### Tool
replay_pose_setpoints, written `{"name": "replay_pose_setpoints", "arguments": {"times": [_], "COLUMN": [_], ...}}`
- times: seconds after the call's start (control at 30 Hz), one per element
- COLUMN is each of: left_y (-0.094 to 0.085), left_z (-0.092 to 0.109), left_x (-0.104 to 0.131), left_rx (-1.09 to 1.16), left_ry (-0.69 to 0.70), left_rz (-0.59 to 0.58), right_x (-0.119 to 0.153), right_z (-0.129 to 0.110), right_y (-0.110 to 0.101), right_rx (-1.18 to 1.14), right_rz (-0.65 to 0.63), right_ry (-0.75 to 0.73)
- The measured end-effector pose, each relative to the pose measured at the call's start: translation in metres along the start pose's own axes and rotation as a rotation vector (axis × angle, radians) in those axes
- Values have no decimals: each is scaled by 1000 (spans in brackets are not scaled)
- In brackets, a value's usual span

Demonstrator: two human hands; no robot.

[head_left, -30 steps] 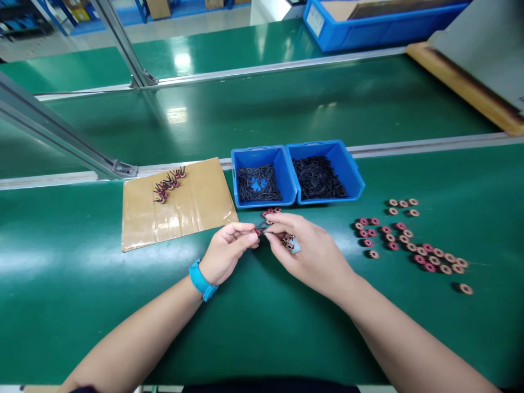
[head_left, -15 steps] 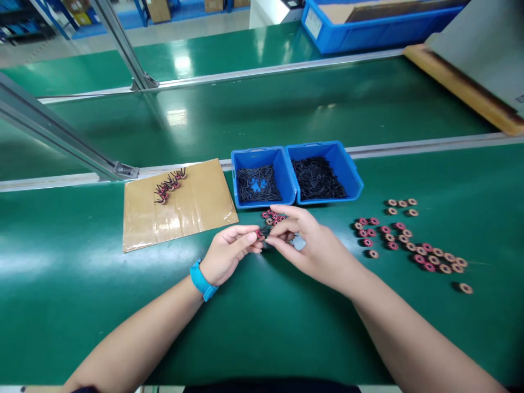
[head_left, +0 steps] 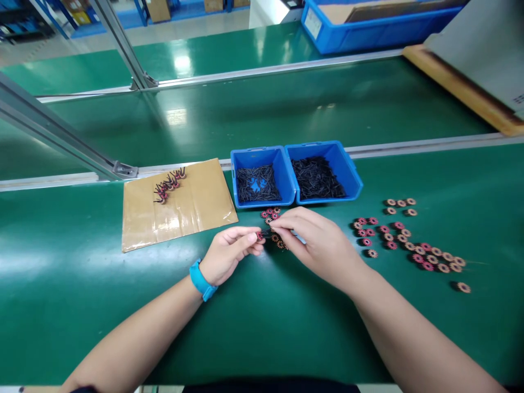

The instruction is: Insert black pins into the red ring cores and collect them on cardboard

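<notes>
My left hand (head_left: 234, 252), with a blue band at the wrist, pinches a small red ring-shaped part (head_left: 259, 236) with thin leads pointing right. Just right of it, my right hand (head_left: 313, 237) has its thumb and index finger pressed together at the leads; whatever is between those fingertips is too small to name. Several ring parts (head_left: 270, 214) lie behind and beneath my right hand. Beyond them stand a blue bin (head_left: 289, 185) of short black tubes and a second blue bin (head_left: 355, 183) of black pieces.
Cardboard (head_left: 180, 213) at the left bears several ring parts with black leads. Loose red and tan rings (head_left: 432, 259) are spread at the right. A metal rail (head_left: 409, 146) runs behind the bins; a metal post (head_left: 61, 131) slants at the left.
My right hand's fingertips have drawn slightly right and up, away from my left fingers, showing more of the leads and of the rings under the hand. My left hand has hardly moved.
</notes>
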State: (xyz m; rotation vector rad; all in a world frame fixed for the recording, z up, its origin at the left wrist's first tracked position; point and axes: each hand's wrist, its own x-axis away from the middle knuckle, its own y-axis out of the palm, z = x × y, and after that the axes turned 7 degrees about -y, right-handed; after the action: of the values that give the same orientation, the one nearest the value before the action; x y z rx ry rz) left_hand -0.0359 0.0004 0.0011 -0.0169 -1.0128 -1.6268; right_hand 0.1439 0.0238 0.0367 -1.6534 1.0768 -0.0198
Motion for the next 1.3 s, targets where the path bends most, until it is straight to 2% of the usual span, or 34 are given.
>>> {"name": "replay_pose_setpoints", "arguments": {"times": [0.13, 0.37, 0.5, 0.6, 0.67, 0.8, 0.9, 0.97, 1.03, 1.1, 1.2, 1.3], "left_y": [-2, -4, -4, -3, -2, -3, -13, -26, -43, -61, -84, -98], "left_z": [-2, -5, -5, -5, -3, 12, 31, 47, 64, 79, 96, 103], "left_x": [0, -1, 0, 0, 1, 3, 7, 11, 17, 25, 34, 38], "left_rx": [-24, -165, -152, -94, -56, -53, -162, -277, -375, -474, -737, -989], "left_ry": [9, 20, 21, 34, 44, 124, 291, 401, 466, 475, 410, 329], "left_rz": [1, -33, -39, -41, -42, 13, 132, 263, 429, 601, 852, 990], "right_x": [-2, -2, -2, -8, -19, -55, -79, -90, -95, -96, -95, -94], "right_z": [-1, -4, -1, 14, 30, 57, 63, 63, 63, 63, 63, 63], "right_y": [0, 0, -5, -10, -11, -4, 5, 13, 20, 24, 25, 21], "right_rx": [96, 132, 115, 170, 233, 427, 536, 562, 563, 553, 535, 513], "right_rz": [-37, 4, 69, 121, 51, -327, -552, -686, -761, -771, -756, -732], "right_ry": [-35, -103, -50, 27, 65, -4, -45, -40, -33, -40, -44, -37]}}
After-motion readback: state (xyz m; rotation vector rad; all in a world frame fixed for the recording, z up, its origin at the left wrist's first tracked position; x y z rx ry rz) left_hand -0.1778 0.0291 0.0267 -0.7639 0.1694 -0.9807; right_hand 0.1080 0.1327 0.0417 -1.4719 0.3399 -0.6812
